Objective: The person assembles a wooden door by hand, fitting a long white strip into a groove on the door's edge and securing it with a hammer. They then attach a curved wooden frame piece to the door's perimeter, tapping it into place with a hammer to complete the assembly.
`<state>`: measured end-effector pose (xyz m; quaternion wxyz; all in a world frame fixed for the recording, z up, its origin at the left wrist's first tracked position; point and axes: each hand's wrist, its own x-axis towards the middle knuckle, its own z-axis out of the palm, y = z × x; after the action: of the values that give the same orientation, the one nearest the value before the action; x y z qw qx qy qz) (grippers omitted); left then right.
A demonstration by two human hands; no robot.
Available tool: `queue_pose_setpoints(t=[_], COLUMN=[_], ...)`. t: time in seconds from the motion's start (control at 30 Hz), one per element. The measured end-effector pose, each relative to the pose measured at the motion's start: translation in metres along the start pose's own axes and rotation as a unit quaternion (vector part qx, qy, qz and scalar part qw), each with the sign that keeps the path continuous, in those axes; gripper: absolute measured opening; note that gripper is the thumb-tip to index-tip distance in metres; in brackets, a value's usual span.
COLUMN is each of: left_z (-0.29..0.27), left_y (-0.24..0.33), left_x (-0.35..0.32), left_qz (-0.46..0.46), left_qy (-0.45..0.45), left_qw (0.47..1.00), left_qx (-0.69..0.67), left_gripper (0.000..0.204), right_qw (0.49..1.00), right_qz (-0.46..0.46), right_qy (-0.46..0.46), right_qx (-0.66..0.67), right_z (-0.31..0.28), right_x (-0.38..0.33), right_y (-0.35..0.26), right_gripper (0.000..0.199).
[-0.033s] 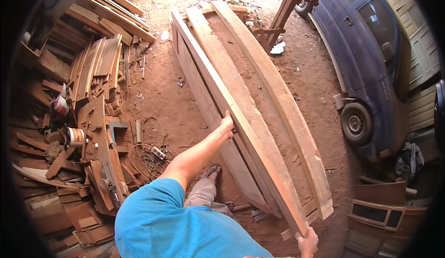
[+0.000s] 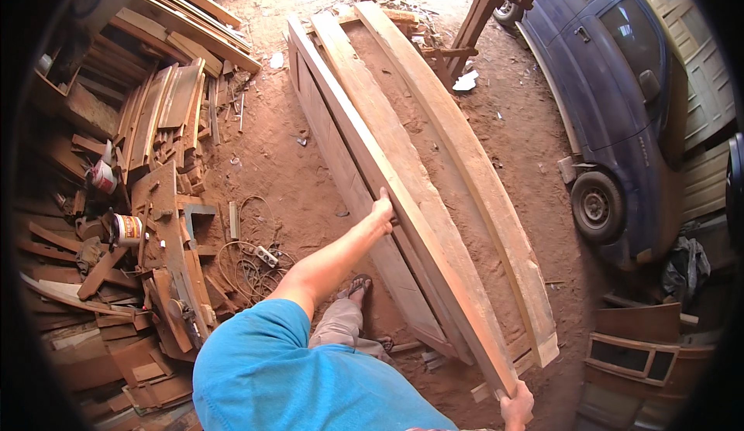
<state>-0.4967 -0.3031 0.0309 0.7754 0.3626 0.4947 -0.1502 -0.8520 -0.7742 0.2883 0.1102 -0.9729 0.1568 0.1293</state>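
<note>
A long, straight-edged wooden plank runs slantwise from the far middle to the lower right, standing on edge. Around its middle my left hand is closed, the thumb on the upper edge and the fingers partly hidden below. At the near end, my right hand grips the plank's corner. Close along its left side is a panelled wooden piece, with a dark gap between. To the right lie a rough-edged board and a thick beam.
Scrap wood is heaped on the left, with a paint bucket among it. A coiled cable with a socket block lies by my feet. A blue vehicle stands on the right. Wooden posts rise at the back.
</note>
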Motion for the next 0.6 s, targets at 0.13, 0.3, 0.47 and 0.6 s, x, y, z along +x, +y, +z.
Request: queue_pose_setpoints(t=[0.13,0.3,0.47,0.6], left_z=[0.000,-0.004,-0.001,-0.001], left_y=[-0.019,-0.022,-0.003,0.019], left_x=[0.010,0.032,0.022,0.034], left_qz=[-0.005,-0.007,-0.007,0.003], left_qy=[-0.025,-0.011,-0.002,-0.018], left_qw=[1.000,1.000,0.999,0.998], left_qx=[-0.002,0.022,-0.040,-0.063], left_gripper=[0.063,0.061,0.058,0.062], right_qw=[0.999,0.999,0.999,0.997], right_qz=[0.017,-0.011,-0.022,-0.051], right_qy=[-0.004,0.024,0.042,0.050], right_qx=[0.026,0.030,0.020,0.019], right_z=[0.005,0.014,0.011,0.005], right_x=[0.000,-0.004,-0.006,-0.003], right_y=[0.024,0.030,0.018,-0.006], right_gripper=[0.042,0.046,0.050,0.048])
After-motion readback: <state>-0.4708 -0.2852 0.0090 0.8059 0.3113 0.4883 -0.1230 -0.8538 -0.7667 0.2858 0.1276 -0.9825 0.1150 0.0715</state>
